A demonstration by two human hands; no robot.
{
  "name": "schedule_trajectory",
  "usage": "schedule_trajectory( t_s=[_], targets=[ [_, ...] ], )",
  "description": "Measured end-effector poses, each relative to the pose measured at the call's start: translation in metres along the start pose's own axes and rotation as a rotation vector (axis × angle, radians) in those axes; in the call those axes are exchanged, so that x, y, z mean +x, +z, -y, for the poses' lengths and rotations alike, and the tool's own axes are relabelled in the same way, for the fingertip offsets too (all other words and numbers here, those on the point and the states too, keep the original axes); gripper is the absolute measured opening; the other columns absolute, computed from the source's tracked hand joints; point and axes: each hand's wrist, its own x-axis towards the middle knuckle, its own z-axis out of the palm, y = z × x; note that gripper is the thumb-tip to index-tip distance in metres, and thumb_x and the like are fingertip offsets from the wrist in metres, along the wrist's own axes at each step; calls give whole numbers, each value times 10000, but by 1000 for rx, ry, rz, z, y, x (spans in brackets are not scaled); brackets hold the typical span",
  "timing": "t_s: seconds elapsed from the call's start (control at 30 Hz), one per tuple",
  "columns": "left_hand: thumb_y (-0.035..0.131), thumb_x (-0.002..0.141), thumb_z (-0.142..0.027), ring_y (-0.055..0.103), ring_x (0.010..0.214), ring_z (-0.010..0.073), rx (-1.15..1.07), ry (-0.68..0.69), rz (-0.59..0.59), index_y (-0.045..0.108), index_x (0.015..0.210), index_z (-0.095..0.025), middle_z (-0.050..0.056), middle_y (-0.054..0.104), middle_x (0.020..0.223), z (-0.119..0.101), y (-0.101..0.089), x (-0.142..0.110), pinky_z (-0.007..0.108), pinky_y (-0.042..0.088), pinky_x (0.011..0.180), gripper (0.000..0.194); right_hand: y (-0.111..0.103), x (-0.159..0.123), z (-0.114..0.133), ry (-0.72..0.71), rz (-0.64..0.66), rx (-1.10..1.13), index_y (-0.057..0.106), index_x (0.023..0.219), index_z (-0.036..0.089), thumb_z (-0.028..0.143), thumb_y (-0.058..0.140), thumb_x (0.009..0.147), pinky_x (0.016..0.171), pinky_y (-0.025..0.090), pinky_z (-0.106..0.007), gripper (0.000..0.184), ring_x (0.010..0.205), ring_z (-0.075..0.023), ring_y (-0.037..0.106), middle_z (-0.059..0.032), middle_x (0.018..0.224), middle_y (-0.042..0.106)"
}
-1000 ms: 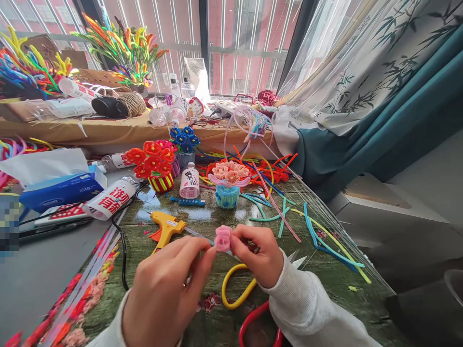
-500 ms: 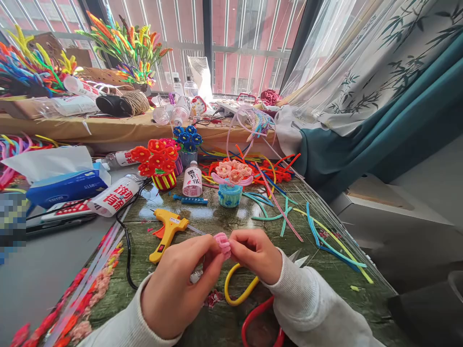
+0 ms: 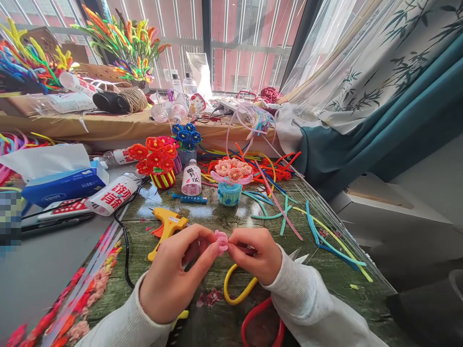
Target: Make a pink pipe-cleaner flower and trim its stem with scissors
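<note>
Both hands meet over the green table near its front edge. My left hand [image 3: 173,277] and my right hand [image 3: 255,255] each pinch the same small pink pipe-cleaner flower [image 3: 221,240] between thumb and fingertips. Under my right wrist lie scissors with a yellow handle loop [image 3: 237,291] and a red handle loop [image 3: 260,320]. A yellow glue gun [image 3: 167,227] rests on the table just left of my left fingers. Behind the flower stands a small blue pot of pink pipe-cleaner flowers [image 3: 230,182].
A red-flower pot [image 3: 158,161], a blue-flower pot [image 3: 186,140] and a small bottle [image 3: 191,179] stand further back. Loose pipe cleaners [image 3: 318,236] lie at right. A tissue box [image 3: 61,183], a black cable [image 3: 125,241] and glue sticks [image 3: 87,284] are at left. Curtains [image 3: 361,96] hang at right.
The pink flower has been turned between my fingertips and lowered slightly. My left hand has shifted a little right and closer to the right hand.
</note>
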Motion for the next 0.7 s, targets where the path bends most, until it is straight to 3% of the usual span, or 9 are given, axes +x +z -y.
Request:
schedule_trajectory(
  t_s=[0.17,0.43,0.6,0.7],
  targets=[
    [486,895,-412,509,579,129,-90,20,48,653,814,-172,23,601,673,2,-1,2,227,398,512,304,0,0,3,6,-10,30,512,583,157,190,505,810,438,240,-194,229,455,-60,295,61,507,381],
    [637,807,-351,552,621,118,-450,-123,180,658,763,-152,11,624,686,3,-2,10,200,445,557,205,-1,0,3,-8,23,35,411,559,184,160,477,775,435,218,-202,227,459,-64,265,66,506,331],
    [647,799,-370,562,636,120,-503,-172,185,643,720,-151,5,625,667,6,-1,9,199,456,590,233,-2,0,2,-1,55,82,416,561,184,171,482,766,442,228,-201,216,475,-68,274,64,513,337],
    [637,806,-405,551,656,127,-453,-154,183,661,792,-155,10,621,703,7,-3,8,204,447,589,251,-2,0,2,31,22,118,445,572,176,190,489,775,451,235,-203,209,477,-68,285,59,518,357]
  ],
)
